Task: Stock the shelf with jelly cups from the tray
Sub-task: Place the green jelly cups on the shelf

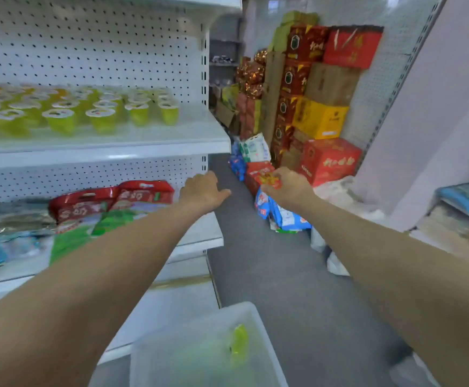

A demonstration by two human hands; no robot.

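most of the job looks done: rows of jelly cups (102, 118) stand upright on the shelf (144, 141) at upper left, green and yellow under white lids. the clear tray (155, 356) at bottom centre holds at least one green cup (239, 344) on its side. the left hand (204, 191) hangs open and empty. the right hand (286, 188) overlaps something red, and i can't tell if its fingers grip it.

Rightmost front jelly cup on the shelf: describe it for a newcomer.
Find the white pegboard shelf unit on the left; one shelf carries rows of jelly cups. The target cup is green and ends the front row on the right, beside bare shelf.
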